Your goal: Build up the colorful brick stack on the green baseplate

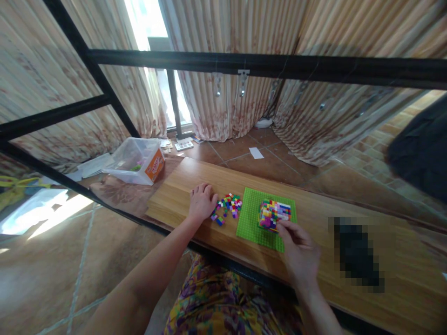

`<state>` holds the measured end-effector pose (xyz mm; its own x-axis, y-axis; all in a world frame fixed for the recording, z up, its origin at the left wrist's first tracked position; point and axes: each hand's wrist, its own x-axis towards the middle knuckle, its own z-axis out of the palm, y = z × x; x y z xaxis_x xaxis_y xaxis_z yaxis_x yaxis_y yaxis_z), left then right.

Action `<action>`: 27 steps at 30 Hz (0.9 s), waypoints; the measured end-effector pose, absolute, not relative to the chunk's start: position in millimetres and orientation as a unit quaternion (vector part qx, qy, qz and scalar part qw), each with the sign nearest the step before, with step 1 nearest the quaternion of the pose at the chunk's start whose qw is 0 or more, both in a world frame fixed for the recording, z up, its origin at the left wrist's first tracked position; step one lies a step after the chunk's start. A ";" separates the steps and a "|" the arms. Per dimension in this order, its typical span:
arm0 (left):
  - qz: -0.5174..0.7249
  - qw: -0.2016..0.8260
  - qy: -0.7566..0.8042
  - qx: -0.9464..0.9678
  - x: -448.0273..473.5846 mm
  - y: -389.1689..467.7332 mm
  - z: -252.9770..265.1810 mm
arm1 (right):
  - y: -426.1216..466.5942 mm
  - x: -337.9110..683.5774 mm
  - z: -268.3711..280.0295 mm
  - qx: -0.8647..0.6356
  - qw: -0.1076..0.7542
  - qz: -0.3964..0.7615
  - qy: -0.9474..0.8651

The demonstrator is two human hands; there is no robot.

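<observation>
My left hand (203, 202) lies on the wooden board, its fingers stretched out, just left of a loose pile of small colourful toy bricks (228, 204). To the right of the pile is a green studded baseplate (249, 218). A block built of many-coloured bricks (274, 214) sits on the baseplate. My right hand (300, 244) is at the block's near right corner, thumb and forefinger pinched together there. Whatever is between those fingertips is too small or hidden to make out.
A clear plastic box (134, 163) with an orange label stands beyond the left end of the wooden board (174, 190). A pixelated dark object (356, 253) lies on the right. A black metal bar (244, 60) crosses in front of the curtains.
</observation>
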<state>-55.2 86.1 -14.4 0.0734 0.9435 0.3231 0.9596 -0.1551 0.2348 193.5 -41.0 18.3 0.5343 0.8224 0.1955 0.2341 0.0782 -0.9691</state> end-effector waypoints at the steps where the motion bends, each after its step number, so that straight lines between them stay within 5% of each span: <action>1: -0.203 0.020 -0.649 -0.733 -55.3 86.1 -14.6 | -42.5 183.3 19.3 -0.624 0.577 0.252 -0.463; 7: -0.208 0.014 -0.652 -0.729 -54.9 85.8 -14.8 | -34.6 136.8 10.5 -0.579 0.413 0.246 -0.658; 27: -0.202 -0.004 -0.657 -0.726 -54.7 85.6 -13.5 | 22.6 97.0 -4.4 -0.556 0.188 0.080 -0.806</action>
